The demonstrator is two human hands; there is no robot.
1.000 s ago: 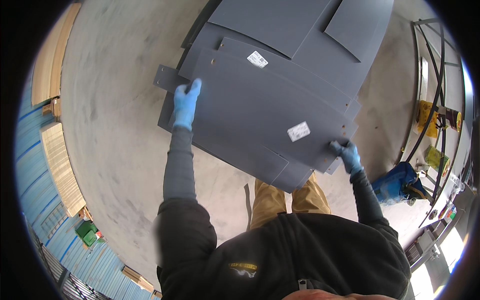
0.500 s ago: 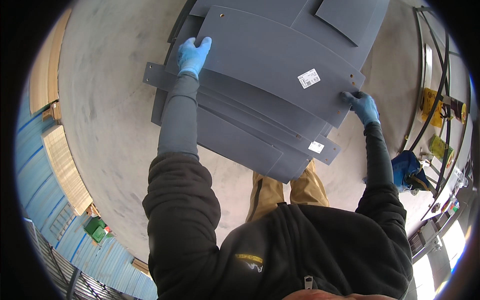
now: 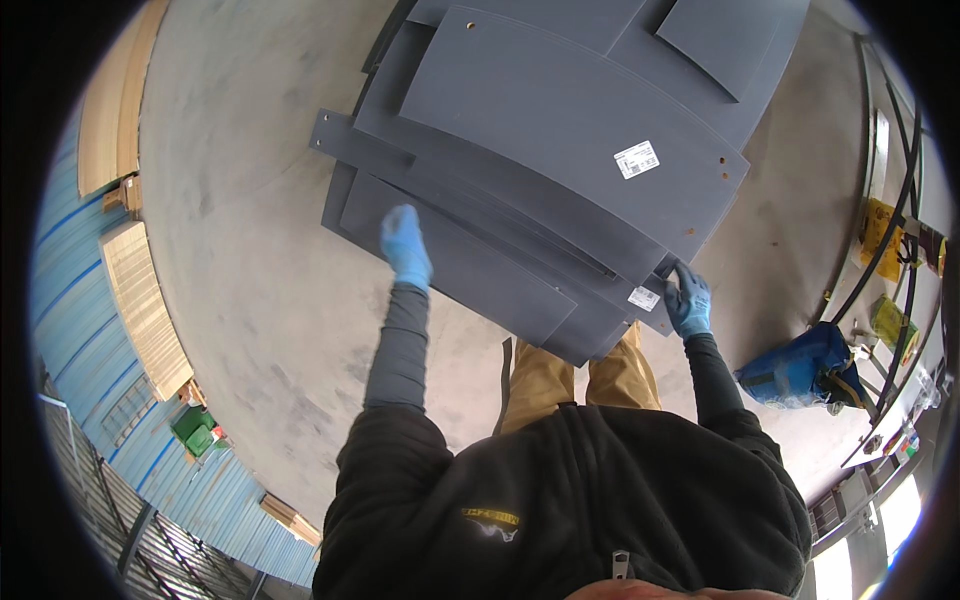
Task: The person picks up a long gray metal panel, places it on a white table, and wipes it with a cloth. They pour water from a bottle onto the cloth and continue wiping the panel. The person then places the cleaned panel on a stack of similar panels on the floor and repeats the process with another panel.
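Observation:
A stack of flat dark-grey panels of several sizes lies before me, overlapping unevenly. The large upper panel carries a white label and has small holes near its ends. Below it a narrow grey panel sticks out to the left; a second white label is near the stack's lower right. My left hand, in a blue glove, is over the near-left panels, holding no visible thing; motion blurs its fingers. My gloved right hand has its fingers curled at the narrow panel's right end, gripping its edge.
Pale concrete floor surrounds the stack. Wooden boards and a green container stand along the left. At the right are a blue bag, yellow packages and dark metal bars. My legs are close to the stack's near edge.
My left hand has left the upper panel's left edge and come nearer to me. My right hand has moved from that panel's right corner down to the narrow panel's end. The view has shifted slightly.

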